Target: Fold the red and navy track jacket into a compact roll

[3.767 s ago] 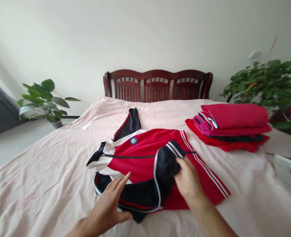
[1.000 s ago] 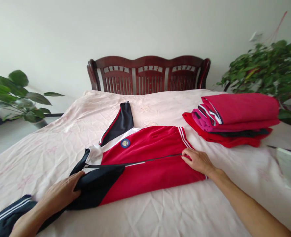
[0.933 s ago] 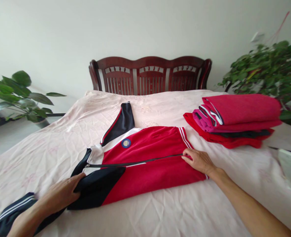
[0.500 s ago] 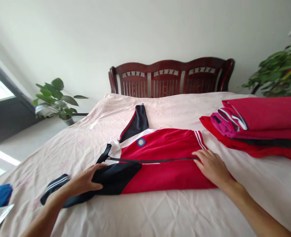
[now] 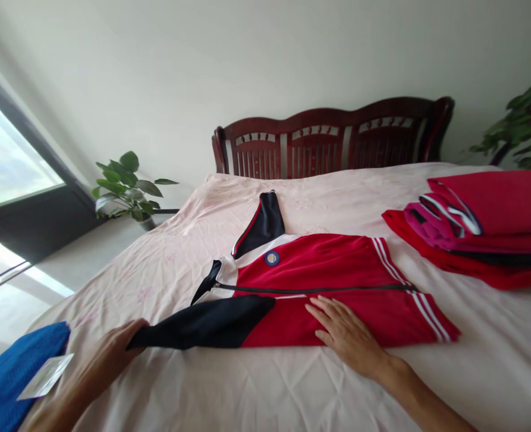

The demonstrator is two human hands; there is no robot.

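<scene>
Our jacket lies face up on the bed, its near sleeve stretching left where our left hand has its fingers pinching the cloth, so we should draw gently, our right hand, fingers slightly spread, steadying the jacket flat.

Home bdrm: sheet-covered bed w/ wood headbd, potted plant.

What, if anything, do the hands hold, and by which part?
The left hand holds the jacket by the visible end of its near sleeve; the right hand rests open on the red body.
</scene>
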